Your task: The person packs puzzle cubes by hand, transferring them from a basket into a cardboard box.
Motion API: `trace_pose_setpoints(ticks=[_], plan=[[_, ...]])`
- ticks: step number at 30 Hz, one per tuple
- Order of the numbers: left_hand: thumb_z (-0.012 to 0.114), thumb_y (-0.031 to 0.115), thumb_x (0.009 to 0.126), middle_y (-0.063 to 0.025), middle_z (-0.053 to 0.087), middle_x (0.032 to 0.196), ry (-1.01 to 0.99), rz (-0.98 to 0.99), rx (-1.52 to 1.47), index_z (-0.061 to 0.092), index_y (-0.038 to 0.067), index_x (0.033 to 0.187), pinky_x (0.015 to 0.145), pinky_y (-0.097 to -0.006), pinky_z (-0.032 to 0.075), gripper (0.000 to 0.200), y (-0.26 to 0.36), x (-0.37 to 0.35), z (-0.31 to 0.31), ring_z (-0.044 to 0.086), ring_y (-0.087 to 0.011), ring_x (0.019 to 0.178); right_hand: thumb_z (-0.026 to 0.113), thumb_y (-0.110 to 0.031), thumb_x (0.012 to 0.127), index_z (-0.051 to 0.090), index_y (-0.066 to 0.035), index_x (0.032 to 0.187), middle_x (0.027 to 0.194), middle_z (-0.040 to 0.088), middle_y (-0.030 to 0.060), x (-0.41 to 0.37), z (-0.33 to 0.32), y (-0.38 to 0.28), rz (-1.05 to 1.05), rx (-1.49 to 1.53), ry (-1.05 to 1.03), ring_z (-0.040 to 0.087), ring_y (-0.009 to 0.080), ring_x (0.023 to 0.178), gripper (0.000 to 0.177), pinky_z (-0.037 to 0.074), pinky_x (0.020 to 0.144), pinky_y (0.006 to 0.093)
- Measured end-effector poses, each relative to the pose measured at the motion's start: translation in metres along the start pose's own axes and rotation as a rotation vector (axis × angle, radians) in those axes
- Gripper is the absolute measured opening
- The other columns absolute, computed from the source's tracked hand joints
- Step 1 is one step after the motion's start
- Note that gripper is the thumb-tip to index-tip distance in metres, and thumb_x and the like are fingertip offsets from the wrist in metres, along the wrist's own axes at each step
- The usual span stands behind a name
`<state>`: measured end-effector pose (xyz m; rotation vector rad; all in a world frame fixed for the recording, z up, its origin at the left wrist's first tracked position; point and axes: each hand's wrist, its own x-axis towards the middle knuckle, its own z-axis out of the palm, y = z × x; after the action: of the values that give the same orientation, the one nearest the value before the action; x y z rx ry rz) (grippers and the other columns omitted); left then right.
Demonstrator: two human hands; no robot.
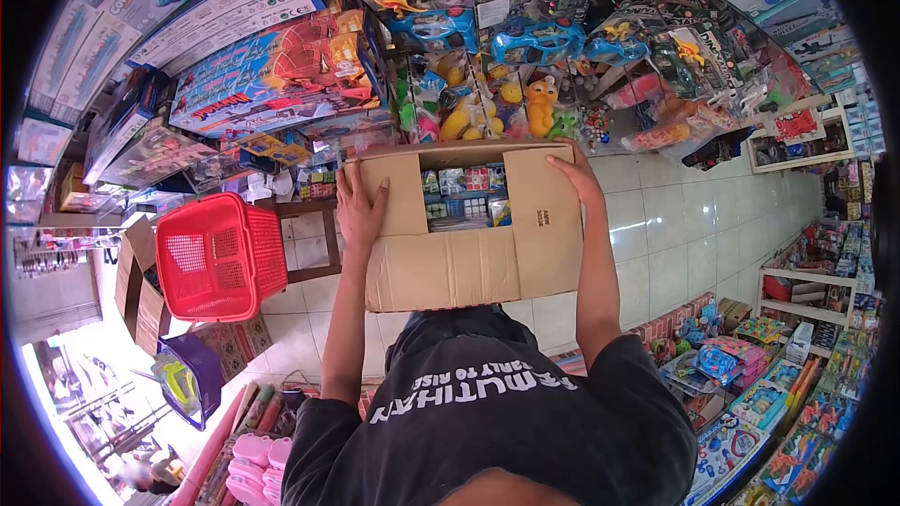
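A brown cardboard box [441, 267] is in front of my body, tilted toward me. Its top flaps are partly folded over, and a gap between them shows several puzzle cubes [473, 183] in clear wrapping. My left hand [361, 208] holds the box's left side, fingers lying along the edge and thumb on the flap. At the far right corner, my right hand [577, 176] grips the box, its thumb on top and the other fingers mostly hidden behind the side. Whether the box also rests on something beneath is hidden.
Bagged toys [469, 112] hang or lie just beyond the box, beside stacked toy boxes [281, 75]. A red plastic basket [253, 262] stands to the left near a wooden stool [314, 272]. Toy shelves [806, 295] line the right, over a tiled floor [670, 220].
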<state>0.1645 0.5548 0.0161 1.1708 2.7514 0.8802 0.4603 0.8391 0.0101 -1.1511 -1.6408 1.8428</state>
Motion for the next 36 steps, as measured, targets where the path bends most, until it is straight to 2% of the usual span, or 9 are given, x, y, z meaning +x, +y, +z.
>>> trace_pose_setpoints(ticks=[5, 14, 33, 36], plan=[[0.054, 0.046, 0.083, -0.0283, 0.031, 0.134, -0.029, 0.051, 0.051, 0.03, 0.017, 0.138, 0.092, -0.0488, 0.037, 0.067, 0.002, -0.003, 0.001, 0.039, -0.0431, 0.119, 0.071, -0.01, 0.073, 0.047, -0.01, 0.118, 0.104, 0.056, 0.0089, -0.034, -0.001, 0.004, 0.041, 0.153, 0.068, 0.055, 0.0177, 0.095, 0.05, 0.048, 0.077, 0.0302], [0.056, 0.045, 0.082, -0.0262, 0.032, 0.134, -0.011, 0.137, 0.036, 0.032, 0.018, 0.138, 0.093, -0.0473, 0.037, 0.066, 0.013, -0.006, -0.002, 0.039, -0.042, 0.118, 0.07, -0.006, 0.072, 0.048, -0.008, 0.118, 0.107, 0.056, 0.0086, -0.063, -0.007, 0.017, -0.061, 0.117, 0.148, 0.054, 0.0171, 0.096, 0.051, 0.047, 0.079, 0.0296], [0.059, 0.042, 0.081, -0.0267, 0.034, 0.132, 0.079, 0.185, 0.072, 0.036, 0.019, 0.136, 0.091, -0.0469, 0.038, 0.064, 0.014, -0.048, -0.021, 0.042, -0.0423, 0.114, 0.068, -0.005, 0.073, 0.048, -0.009, 0.118, 0.111, 0.053, 0.008, -0.111, 0.006, 0.015, -0.223, 0.111, 0.163, 0.052, 0.0177, 0.101, 0.05, 0.044, 0.084, 0.0302], [0.059, 0.041, 0.081, -0.0262, 0.033, 0.132, 0.083, 0.174, 0.09, 0.037, 0.018, 0.136, 0.094, -0.0471, 0.035, 0.063, 0.013, -0.05, -0.021, 0.039, -0.0411, 0.117, 0.067, -0.007, 0.075, 0.049, -0.007, 0.118, 0.112, 0.053, 0.007, -0.109, 0.006, 0.016, -0.238, 0.103, 0.152, 0.049, 0.0163, 0.105, 0.046, 0.039, 0.089, 0.0282]])
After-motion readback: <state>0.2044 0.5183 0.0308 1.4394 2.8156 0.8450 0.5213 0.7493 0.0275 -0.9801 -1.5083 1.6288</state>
